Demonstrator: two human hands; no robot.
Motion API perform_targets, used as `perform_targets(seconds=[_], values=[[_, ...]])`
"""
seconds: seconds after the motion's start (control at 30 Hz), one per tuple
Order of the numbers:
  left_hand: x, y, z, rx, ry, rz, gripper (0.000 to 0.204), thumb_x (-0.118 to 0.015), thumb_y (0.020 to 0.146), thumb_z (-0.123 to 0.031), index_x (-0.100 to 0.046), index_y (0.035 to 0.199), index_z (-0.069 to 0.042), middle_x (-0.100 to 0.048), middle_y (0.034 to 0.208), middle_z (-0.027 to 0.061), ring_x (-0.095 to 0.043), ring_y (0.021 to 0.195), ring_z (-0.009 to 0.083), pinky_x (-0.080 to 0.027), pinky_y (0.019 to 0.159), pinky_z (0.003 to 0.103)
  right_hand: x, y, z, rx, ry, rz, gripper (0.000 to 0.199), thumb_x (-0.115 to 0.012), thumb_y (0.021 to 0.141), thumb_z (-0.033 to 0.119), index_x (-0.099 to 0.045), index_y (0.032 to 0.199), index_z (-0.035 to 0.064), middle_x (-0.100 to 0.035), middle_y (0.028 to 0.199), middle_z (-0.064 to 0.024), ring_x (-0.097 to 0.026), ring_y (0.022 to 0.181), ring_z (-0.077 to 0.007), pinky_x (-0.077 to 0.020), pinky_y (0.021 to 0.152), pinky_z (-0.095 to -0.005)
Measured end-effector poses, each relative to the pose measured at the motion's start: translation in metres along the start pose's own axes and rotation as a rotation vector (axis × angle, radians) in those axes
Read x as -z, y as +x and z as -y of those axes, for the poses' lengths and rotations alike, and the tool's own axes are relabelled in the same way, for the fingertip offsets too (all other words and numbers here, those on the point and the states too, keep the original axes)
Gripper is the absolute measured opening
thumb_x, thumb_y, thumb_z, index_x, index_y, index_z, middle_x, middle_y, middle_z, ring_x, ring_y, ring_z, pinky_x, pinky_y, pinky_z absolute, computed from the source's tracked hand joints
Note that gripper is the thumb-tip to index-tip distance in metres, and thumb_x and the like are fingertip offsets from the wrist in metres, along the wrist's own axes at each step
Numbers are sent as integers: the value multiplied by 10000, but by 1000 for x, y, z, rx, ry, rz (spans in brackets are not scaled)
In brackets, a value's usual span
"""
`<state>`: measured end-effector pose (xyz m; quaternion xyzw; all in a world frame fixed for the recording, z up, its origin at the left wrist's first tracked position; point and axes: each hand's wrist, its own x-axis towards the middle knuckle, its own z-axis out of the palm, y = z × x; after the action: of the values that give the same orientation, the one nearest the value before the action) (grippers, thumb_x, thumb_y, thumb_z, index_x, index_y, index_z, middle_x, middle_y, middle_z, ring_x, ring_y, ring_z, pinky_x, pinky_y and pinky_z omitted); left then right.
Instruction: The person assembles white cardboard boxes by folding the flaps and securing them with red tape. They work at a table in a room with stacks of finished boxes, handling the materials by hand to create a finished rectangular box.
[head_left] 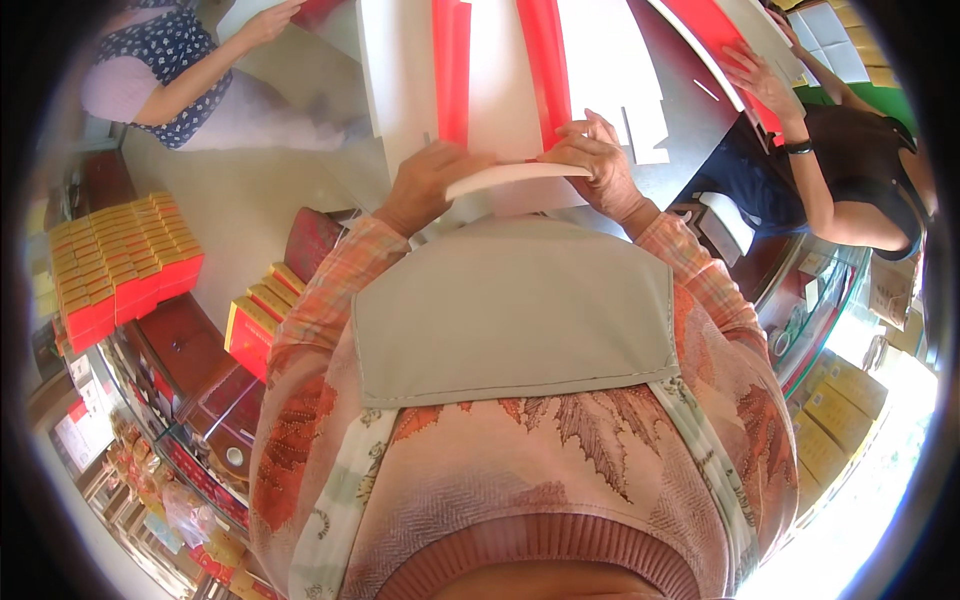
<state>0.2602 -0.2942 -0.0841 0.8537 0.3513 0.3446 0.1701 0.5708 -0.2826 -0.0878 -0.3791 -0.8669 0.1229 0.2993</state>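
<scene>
Two hands meet at the near edge of a large white sheet (497, 85), where a pale, bowed strip (518, 176) stretches crosswise between them, its long axis running left to right before the wearer's chest. The strip lies to the right of the left hand (425, 185) and to the left of the right hand (600, 165), touching both, with neither clearly nearer. The right hand's fingers are bent and pinch the strip's right end; the left hand reaches inward at the other end, its fingers blurred, and whether they grip or merely press cannot be told. Beyond the strip, two red bands (453, 80) run lengthwise away from the body, roughly square to it, on the sheet spread over a grey worktop (695, 130).

Below the hands, a grey-beige apron bib (515, 310) covers a leaf-patterned sweater (600, 450). At right, a co-worker with a black wristband (799, 147) lays a hand (765, 85) on a red-and-white panel (705, 35); at upper left, another, in a dark floral top (190, 60), holds a white piece (238, 14). Farther out, yellow-and-red boxes (125, 265) rise in a stack at left, a smaller group (262, 315) standing nearer the left sleeve, while a glass display case (822, 305) and yellow cartons (840, 410) line the right.
</scene>
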Motion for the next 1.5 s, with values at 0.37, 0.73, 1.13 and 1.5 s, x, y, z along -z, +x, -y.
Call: perform_targets(seconds=[0.37, 0.73, 1.13, 1.5], values=[[-7, 3, 13, 133, -98, -51, 168, -788, 900, -120, -811, 1066, -120, -691, 881, 52, -658, 840, 285, -547, 765, 457, -2, 3, 2, -168, 122, -50, 245, -880, 856, 207, -812, 1091, 225, -646, 1330, 23, -568, 1356, -294, -348, 1252, -578], [5, 28, 19, 358, 8, -4, 503, -856, 887, -273, -665, 1264, 1, -679, 942, 155, -599, 1096, 390, -474, 968, 487, -13, 11, 5, -472, 54, -110, 249, -770, 982, 266, -801, 1080, 39, -652, 1369, -65, -532, 1390, -341, -451, 1159, -486], [25, 50, 17, -156, 421, 134, 449, -842, 889, -260, -738, 1283, -72, -681, 1382, 96, -572, 1379, 315, -423, 1186, 493, -8, 26, 14, -219, -299, -139, 279, -869, 867, 269, -790, 1124, 198, -669, 1342, 23, -593, 1339, -224, -344, 1276, -531], [18, 95, 18, 70, 276, 646, 416, -740, 911, -460, -772, 970, -50, -744, 934, 142, -729, 920, 327, -580, 772, 487, 5, 33, 13, -123, -251, 85, 416, -897, 778, 388, -788, 1138, 209, -711, 1168, 46, -662, 1208, -178, -279, 1304, -592]])
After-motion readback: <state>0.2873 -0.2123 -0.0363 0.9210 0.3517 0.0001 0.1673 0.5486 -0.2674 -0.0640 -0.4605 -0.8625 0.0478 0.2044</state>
